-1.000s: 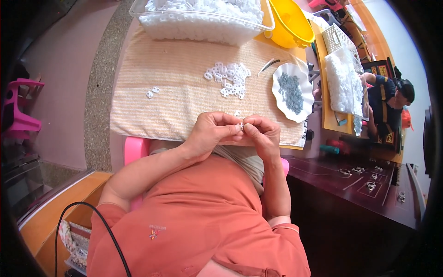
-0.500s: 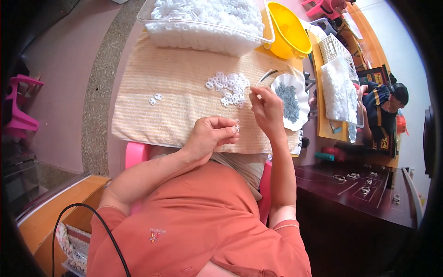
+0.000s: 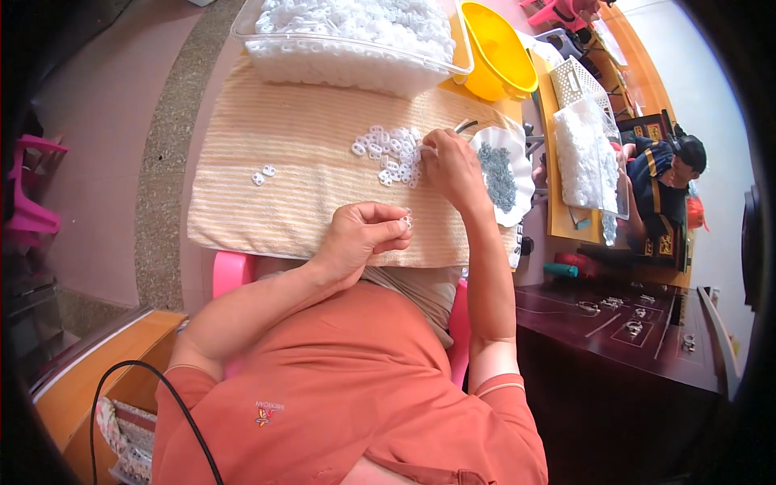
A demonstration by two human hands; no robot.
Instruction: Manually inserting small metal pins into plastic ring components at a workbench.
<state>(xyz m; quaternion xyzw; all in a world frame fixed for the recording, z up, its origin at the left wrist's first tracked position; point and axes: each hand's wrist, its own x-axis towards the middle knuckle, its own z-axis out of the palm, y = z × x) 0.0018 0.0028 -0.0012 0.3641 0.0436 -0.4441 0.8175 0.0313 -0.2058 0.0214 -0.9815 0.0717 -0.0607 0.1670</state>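
Note:
My left hand point(image 3: 362, 234) is closed in a pinch near the front edge of the towel, gripping a small white plastic piece point(image 3: 406, 219) between thumb and forefinger. Beyond it lies a loose pile of white plastic pieces point(image 3: 386, 150) with holes in them. My right hand point(image 3: 454, 171) reaches to the right edge of that pile with its fingers bent together; whatever they hold is hidden. Right of this hand is a white wavy-rimmed dish point(image 3: 524, 182) with many small grey parts point(image 3: 499, 174) in it. A couple of white pieces point(image 3: 263, 175) lie apart on the left.
A striped towel point(image 3: 267, 214) covers the table. At the back stand a big clear bin point(image 3: 347, 50) heaped with white pieces and a yellow basin point(image 3: 499, 52). A dark curved strip point(image 3: 466, 125) lies behind the dish. Another person point(image 3: 659, 174) sits at the right beside a filled clear tub point(image 3: 584, 158).
My right hand has moved left, from beside the dish to the edge of the white pile. My left hand keeps its pinch on the white piece. The whole view has shifted slightly.

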